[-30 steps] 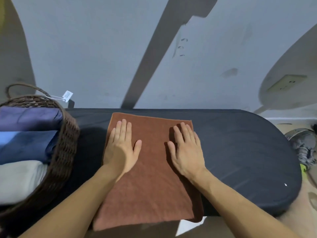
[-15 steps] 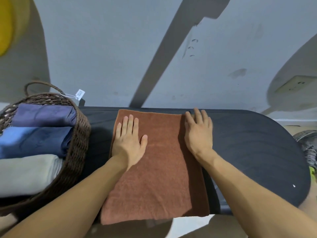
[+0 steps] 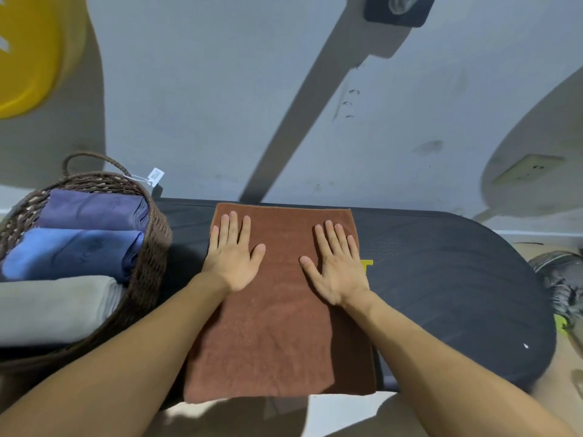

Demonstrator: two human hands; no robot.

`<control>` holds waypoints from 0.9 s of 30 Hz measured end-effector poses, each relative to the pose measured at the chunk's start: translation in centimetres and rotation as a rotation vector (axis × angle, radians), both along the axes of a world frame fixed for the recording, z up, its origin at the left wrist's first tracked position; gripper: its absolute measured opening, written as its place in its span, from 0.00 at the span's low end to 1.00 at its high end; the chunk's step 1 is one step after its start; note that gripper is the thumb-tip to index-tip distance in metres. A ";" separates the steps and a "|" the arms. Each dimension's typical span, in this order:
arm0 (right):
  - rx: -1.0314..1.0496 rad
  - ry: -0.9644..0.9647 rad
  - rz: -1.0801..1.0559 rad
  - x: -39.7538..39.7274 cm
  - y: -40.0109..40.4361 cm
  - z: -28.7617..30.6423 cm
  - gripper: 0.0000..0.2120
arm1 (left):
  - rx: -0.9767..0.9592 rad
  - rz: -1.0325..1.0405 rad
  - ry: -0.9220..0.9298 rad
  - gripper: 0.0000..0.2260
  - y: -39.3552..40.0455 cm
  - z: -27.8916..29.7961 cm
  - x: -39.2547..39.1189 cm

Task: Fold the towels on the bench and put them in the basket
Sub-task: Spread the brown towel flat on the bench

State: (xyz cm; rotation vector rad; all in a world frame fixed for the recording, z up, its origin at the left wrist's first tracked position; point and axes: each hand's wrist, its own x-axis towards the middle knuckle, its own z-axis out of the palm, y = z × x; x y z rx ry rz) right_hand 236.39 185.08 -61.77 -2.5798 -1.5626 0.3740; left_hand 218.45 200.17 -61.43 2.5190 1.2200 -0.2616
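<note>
A brown towel (image 3: 280, 329) lies folded on the black bench (image 3: 441, 279), its near edge hanging over the bench front. My left hand (image 3: 233, 257) presses flat on the towel's far left part with fingers straight. My right hand (image 3: 337, 266) lies flat on the far right part, fingers spread near the towel's right edge. A dark woven basket (image 3: 151, 247) stands on the bench's left end. It holds a purple towel (image 3: 91, 209), a blue towel (image 3: 69, 253) and a grey towel (image 3: 53, 307), all folded.
A wall rises right behind the bench. A paper tag (image 3: 155, 177) hangs from the basket handle. A yellow round object (image 3: 25, 55) is on the wall at top left. A shoe (image 3: 564, 285) lies on the floor past the bench's right end.
My right hand slid from the towel's far right edge back onto the towel surface, flat again. My left hand stayed on the left part. The view tilted slightly.
</note>
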 end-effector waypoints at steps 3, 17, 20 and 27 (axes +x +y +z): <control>0.249 0.139 0.016 -1.1 -3.2 2.3 0.33 | 0.047 -0.001 -0.247 0.32 -3.3 2.6 -3.1; 0.212 0.504 -0.714 -8.5 -21.0 3.7 0.19 | -0.416 0.594 -0.326 0.16 -18.2 1.1 -18.2; -0.028 0.768 -0.681 -9.4 -21.8 1.7 0.24 | -0.407 0.686 -0.367 0.13 -19.7 0.0 -18.5; 0.164 1.045 -0.774 -10.8 -22.1 -0.9 0.14 | -0.412 1.016 -0.667 0.09 -20.3 -0.3 -17.5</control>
